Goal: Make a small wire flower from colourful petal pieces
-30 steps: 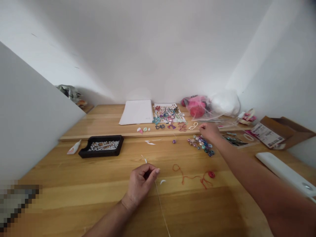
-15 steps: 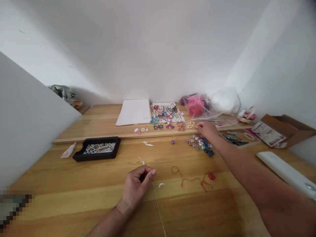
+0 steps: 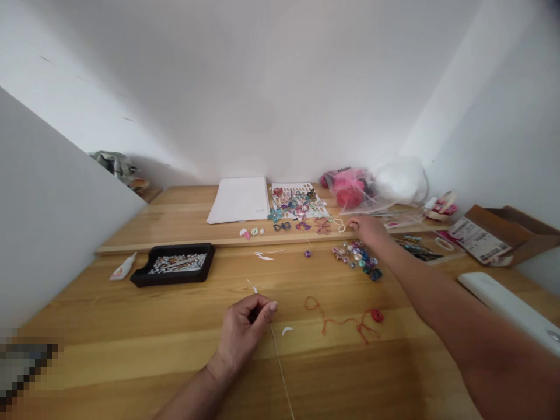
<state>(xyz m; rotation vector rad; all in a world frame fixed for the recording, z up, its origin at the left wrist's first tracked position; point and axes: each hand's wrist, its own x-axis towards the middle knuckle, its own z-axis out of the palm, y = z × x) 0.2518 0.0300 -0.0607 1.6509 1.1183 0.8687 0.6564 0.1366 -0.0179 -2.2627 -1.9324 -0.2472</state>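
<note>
My left hand (image 3: pixel 247 324) is over the middle of the table, thumb and fingertips pinched on a thin pale thread (image 3: pixel 280 364). The thread runs down from the pinch to the front edge of the view, and a small white piece (image 3: pixel 255 289) shows just beyond the fingers. Stretched forward to the raised ledge, my right hand (image 3: pixel 367 229) has its fingertips closed beside a white openwork outline (image 3: pixel 339 225); whatever lies between them is too small to make out. A white crescent-shaped piece (image 3: pixel 287 331) lies right of my left hand.
Small thread spools (image 3: pixel 356 256) cluster below my right wrist. Red thread (image 3: pixel 345 321) trails across the table. A black tray (image 3: pixel 175 280) of beads and a glue tube (image 3: pixel 123 267) stand left. Colourful flower ornaments (image 3: pixel 297 204) lie at the back; a cardboard box (image 3: pixel 503 233) sits right.
The white outline beside my right fingertips has turned and shifted slightly. My right hand has barely moved, and my left hand keeps its pinch on the thread. The view has shifted a little.
</note>
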